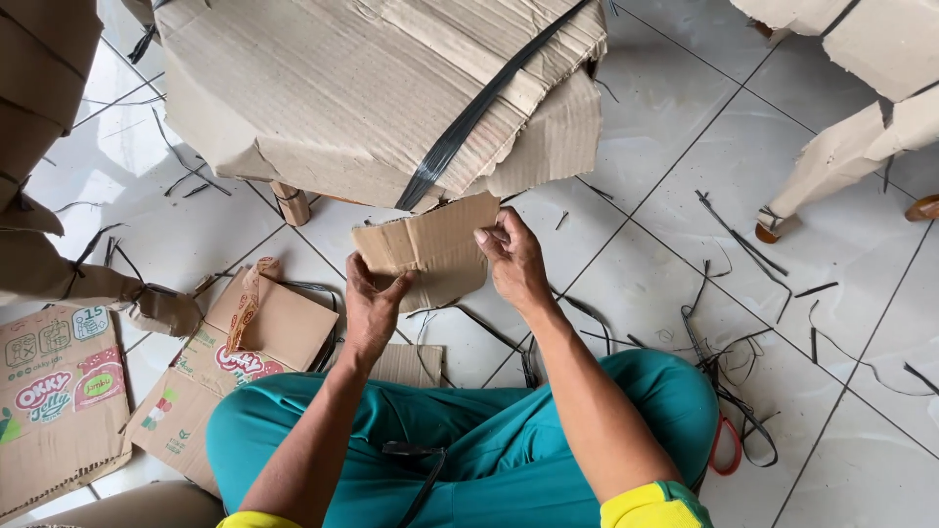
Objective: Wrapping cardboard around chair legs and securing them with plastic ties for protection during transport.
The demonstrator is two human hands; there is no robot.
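Small cardboard piece (430, 249) held up over white tile floor (685, 176), just below big cardboard-wrapped bundle (372, 88) with black strap (479, 108). Left hand (372, 313) grip pinching bottom left edge of piece. Right hand (514, 259) grip pinching right edge. Teal trousers (489, 430) below piece. Flat printed box (249, 342) left of piece. Black strap bits (743, 254) and red scissors handle (726, 445) right of piece.

Teal trousers (509, 430), yellow short sleeves (650, 506) (green-edged), arms bare.
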